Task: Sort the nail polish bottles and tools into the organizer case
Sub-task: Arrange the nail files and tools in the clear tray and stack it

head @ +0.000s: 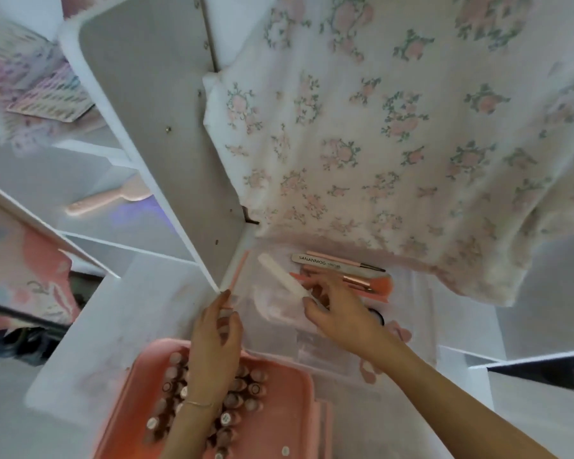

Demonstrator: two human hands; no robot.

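The right hand point(337, 313) is pinching a white nail file point(284, 279) that is slanting off toward ten o'clock. The left hand point(214, 339), at nine o'clock from it, is lying with fingers loosely extended, holding nothing. At twelve o'clock a grey printed file point(322, 262) and brushes point(352, 276) are lying. At six o'clock, nail polish bottles point(246, 392) are filling the pink organizer case point(289, 412).

The single head camera is looking forward and steeply down from close above, with the pink case point(280, 422) near and the floral cloth point(411, 144) far.
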